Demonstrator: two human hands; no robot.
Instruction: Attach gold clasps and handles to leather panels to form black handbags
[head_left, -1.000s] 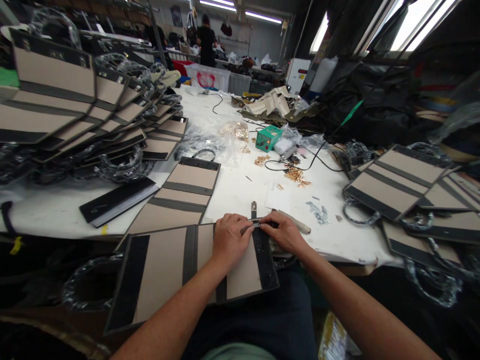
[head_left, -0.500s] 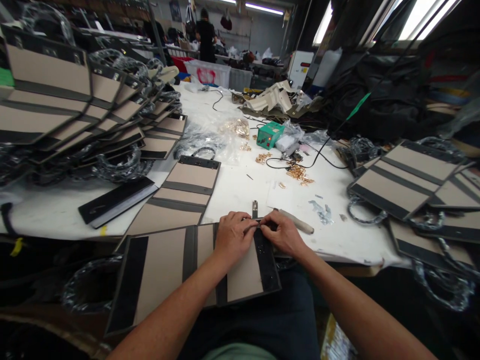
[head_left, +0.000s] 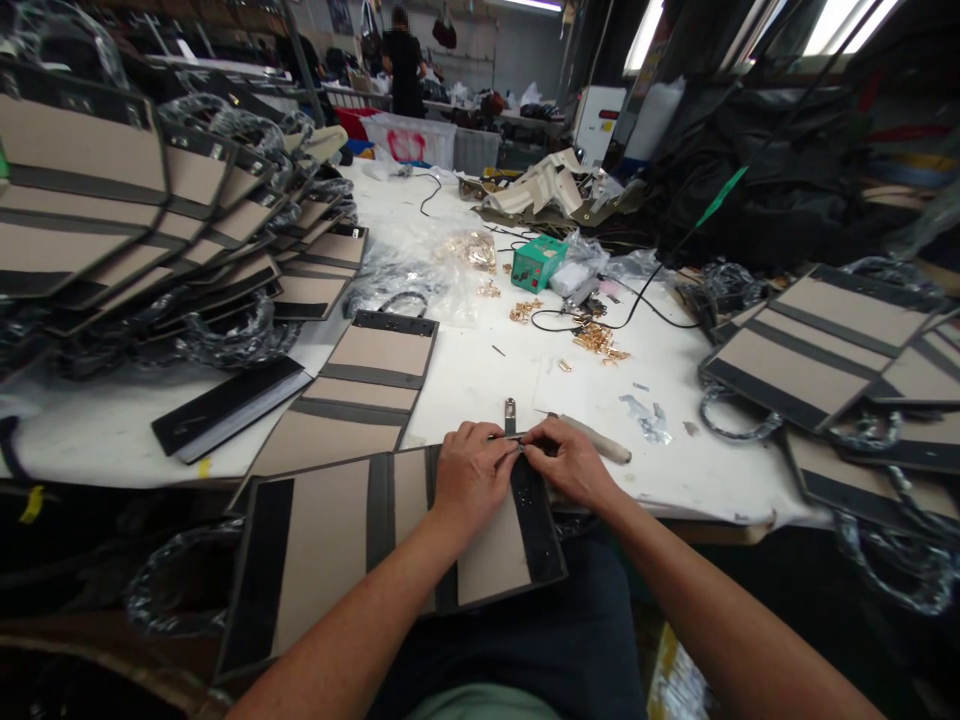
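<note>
A beige panel with dark strips (head_left: 322, 560) lies across the lap and the table's front edge. My left hand (head_left: 471, 472) rests on its upper edge, fingers bent and thumb and forefinger pinched at the dark end strip. My right hand (head_left: 564, 458) meets it there, also pinching; whatever small part lies between the fingertips is too small to name. Just beyond the fingertips a dark tab with a metal piece (head_left: 510, 412) sticks out. A tool with a pale handle (head_left: 600, 440) lies beside my right hand.
Stacked panels with wrapped handles stand at the left (head_left: 82, 200) and right (head_left: 810, 345). Another panel (head_left: 367, 385) lies behind the left hand. A green box (head_left: 538, 262), gold hardware (head_left: 598, 340) and cables lie on the white table (head_left: 472, 370). A person (head_left: 405, 65) stands far back.
Both hands stay together at the panel's edge, with only slight finger movement. The camera view has shifted slightly.
</note>
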